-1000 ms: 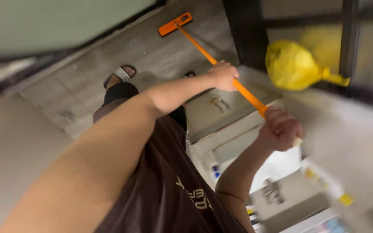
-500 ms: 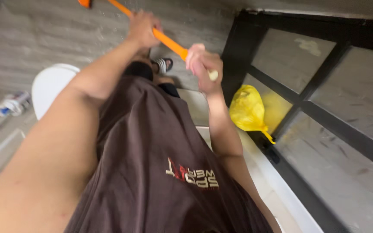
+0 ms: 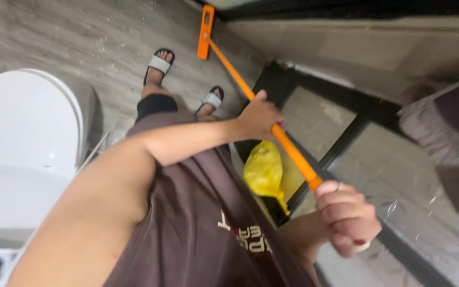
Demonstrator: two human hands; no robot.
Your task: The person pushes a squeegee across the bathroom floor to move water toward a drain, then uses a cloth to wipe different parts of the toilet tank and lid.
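There is one orange mop (image 3: 251, 98) in the picture, and two hands hold it. The left hand (image 3: 258, 116) is closed around the middle of the long orange handle, with the fingers wrapped on it. The right hand (image 3: 345, 217) is clamped as a fist around the top end of the same handle, close to the camera. The handle goes in a slope from this fist down to the one flat orange mop head (image 3: 205, 32), which lies on the grey floor (image 3: 54, 37) near the dark frame at the top of the view.

Two feet stand on the floor, each in one sandal with white straps (image 3: 159, 64), so two sandals in total. One white toilet (image 3: 25, 138) with the lid closed is at the left side. One yellow plastic bag (image 3: 264, 169) hangs or rests beside the black-framed glass partition (image 3: 341, 149), just under the handle. The person wears one brown shirt (image 3: 203, 228).

Compared with half a second ago, the view has turned: the mop head was almost cut off at the top edge, and now it shows fully. The toilet appears larger at the left. The two hands were near each other on the handle, and now they are well apart.
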